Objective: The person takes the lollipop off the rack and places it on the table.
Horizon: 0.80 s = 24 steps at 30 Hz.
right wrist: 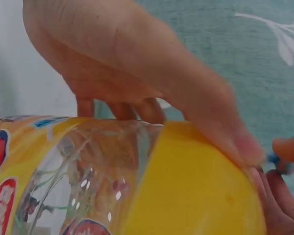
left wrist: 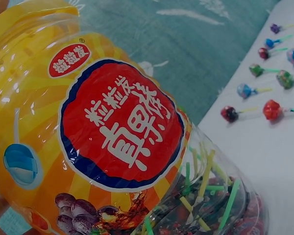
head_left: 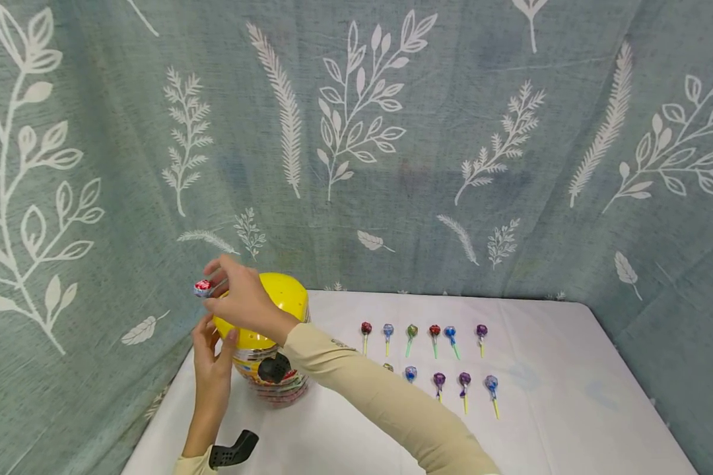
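A plastic candy jar point(head_left: 273, 389) with a yellow lid point(head_left: 288, 297) and an orange-and-red label point(left wrist: 120, 125) stands at the left of the table; lollipops with green and yellow sticks show through its clear wall. My left hand point(head_left: 212, 366) grips the jar near its top, thumb at the lid's side in the right wrist view, some fingers hidden behind. Reaching across above the lid, my right hand point(head_left: 246, 300) pinches a lollipop point(head_left: 203, 288) with a red, white and blue wrapper, held just beyond the lid's left side. Its stick is hidden by the fingers.
Several wrapped lollipops point(head_left: 434, 331) lie in two rows on the white table point(head_left: 558, 382), right of the jar. My right forearm point(head_left: 386, 402) covers part of the front row. A grey-green leaf-patterned curtain point(head_left: 392, 165) hangs behind and on both sides.
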Available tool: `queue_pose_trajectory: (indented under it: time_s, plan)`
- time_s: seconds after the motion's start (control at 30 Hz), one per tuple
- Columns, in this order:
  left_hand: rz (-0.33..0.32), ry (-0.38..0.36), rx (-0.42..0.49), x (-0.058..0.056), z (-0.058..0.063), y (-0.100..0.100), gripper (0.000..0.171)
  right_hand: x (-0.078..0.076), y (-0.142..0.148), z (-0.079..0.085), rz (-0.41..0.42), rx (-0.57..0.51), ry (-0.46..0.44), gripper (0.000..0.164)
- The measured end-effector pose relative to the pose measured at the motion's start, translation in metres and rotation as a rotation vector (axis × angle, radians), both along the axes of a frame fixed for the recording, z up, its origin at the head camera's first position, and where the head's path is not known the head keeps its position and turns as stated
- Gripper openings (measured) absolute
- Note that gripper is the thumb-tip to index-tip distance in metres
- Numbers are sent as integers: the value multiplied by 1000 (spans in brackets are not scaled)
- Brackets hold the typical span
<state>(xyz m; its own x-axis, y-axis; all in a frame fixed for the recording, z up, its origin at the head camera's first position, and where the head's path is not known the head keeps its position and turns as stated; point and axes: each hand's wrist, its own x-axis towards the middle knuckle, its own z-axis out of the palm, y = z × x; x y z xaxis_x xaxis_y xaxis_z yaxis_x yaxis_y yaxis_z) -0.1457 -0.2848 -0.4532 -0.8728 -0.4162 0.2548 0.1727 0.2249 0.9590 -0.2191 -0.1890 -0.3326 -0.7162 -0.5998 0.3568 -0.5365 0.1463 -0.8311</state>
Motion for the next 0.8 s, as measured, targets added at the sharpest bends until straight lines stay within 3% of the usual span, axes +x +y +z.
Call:
queue_pose_trajectory:
  time_s: [0.27, 0.53, 0.8]
  plan:
    - [-18, 35, 22, 2, -1, 2, 58, 3, -7, -2, -31, 100, 147, 36]
    - [-14, 22, 14, 2, -3, 0, 56, 1, -4, -4, -36, -53, 171, 29]
    - [-2, 32, -12, -1, -4, -2, 56, 4, 7, 7, -83, -200, 235, 29]
